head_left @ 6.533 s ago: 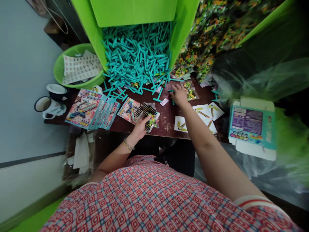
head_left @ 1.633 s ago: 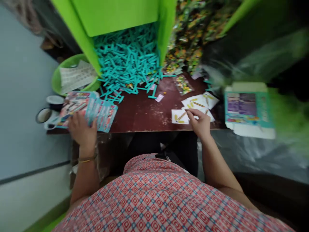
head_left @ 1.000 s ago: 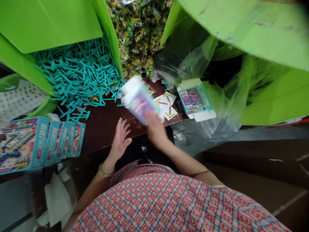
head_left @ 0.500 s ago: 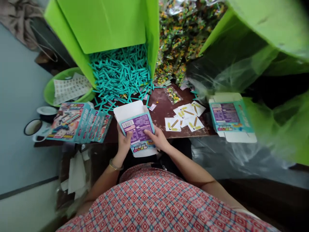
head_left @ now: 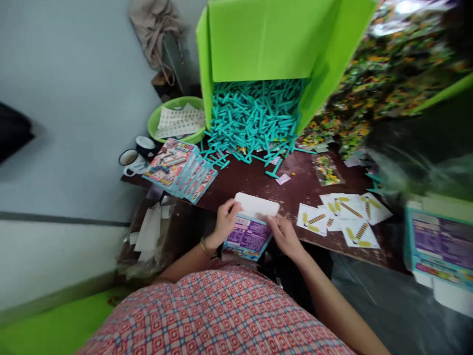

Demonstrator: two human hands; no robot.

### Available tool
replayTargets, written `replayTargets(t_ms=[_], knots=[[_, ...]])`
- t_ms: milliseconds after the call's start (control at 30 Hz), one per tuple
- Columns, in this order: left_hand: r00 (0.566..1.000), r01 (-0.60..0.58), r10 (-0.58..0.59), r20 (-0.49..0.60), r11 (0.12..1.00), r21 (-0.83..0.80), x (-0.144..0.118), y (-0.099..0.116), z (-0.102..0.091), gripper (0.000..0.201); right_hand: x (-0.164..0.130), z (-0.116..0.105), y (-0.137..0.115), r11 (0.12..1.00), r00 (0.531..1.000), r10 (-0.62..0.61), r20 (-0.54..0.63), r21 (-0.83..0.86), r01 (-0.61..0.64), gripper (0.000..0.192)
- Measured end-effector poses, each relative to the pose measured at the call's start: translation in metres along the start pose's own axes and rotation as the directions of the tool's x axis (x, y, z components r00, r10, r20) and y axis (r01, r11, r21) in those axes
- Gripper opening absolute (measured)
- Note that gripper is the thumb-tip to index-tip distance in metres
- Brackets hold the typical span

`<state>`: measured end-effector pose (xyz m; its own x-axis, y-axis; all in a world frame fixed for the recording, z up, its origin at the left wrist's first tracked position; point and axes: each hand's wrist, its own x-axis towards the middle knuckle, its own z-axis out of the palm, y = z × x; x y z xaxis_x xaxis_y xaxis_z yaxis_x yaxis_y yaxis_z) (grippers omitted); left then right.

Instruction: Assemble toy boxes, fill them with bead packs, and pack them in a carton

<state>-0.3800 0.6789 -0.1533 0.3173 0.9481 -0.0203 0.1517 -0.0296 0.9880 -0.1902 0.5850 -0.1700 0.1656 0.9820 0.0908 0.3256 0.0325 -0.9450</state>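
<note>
A small printed box [head_left: 248, 235] is held over the near edge of the worktop [head_left: 258, 180], just in front of the body, where both hands can work on it. The left hand [head_left: 224, 222] is closed on the box's left side, its fingers curled over the upper corner beside the white flap [head_left: 256, 206]. The right hand [head_left: 284, 234] is closed on the right side, thumb and fingers pinching the edge near the flap, so that the flap stands free between them. The purple printed face is turned upward.

Further back a green bin [head_left: 273, 44] is tipped open toward the worktop, so its teal sticks [head_left: 254, 121] spill within arm's reach. Finished boxes [head_left: 179, 168] are fanned in a row at the left, beside a mug [head_left: 129, 160] and a green bowl [head_left: 173, 121] of paper sheets. White cards [head_left: 342, 217] lie spread flat at the right, and a small bag of beads [head_left: 325, 170] lies beyond them.
</note>
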Motion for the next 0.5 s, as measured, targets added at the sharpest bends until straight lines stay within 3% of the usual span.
replayTargets(t_ms=[33,100,167,233,300,367,500], knots=[[1.000,0.028,-0.029,-0.008,0.998,-0.063,0.000,0.001,0.001,0.019,-0.001,-0.003,0.001,1.000,0.998,0.003,0.056,-0.016,-0.002,0.060],[0.994,0.113,-0.110,0.025,0.967,-0.230,0.002,0.005,0.001,0.037,0.000,-0.010,0.004,0.998,0.998,-0.005,0.069,-0.060,0.009,0.056],[0.965,0.255,-0.212,0.153,0.896,-0.365,0.005,0.007,-0.001,0.052,0.006,-0.017,0.010,0.994,0.996,-0.023,-0.083,-0.106,0.014,0.047],[0.908,0.402,-0.295,0.297,0.811,-0.425,0.010,0.007,-0.003,0.049,0.016,-0.021,0.017,0.991,0.975,-0.016,-0.223,-0.134,-0.015,0.057],[0.845,0.517,-0.354,0.400,0.731,-0.446,0.015,0.006,-0.005,0.046,0.026,-0.023,0.024,0.987,0.984,0.032,-0.175,-0.149,-0.058,0.062],[0.807,0.579,-0.394,0.439,0.675,-0.457,0.019,0.004,-0.006,0.044,0.033,-0.024,0.026,0.969,0.998,0.033,-0.060,-0.242,-0.046,0.053],[0.842,0.536,-0.389,0.374,0.688,-0.489,0.021,0.003,-0.008,0.029,0.034,-0.021,0.012,0.849,0.977,-0.211,-0.001,-0.495,0.183,0.042]])
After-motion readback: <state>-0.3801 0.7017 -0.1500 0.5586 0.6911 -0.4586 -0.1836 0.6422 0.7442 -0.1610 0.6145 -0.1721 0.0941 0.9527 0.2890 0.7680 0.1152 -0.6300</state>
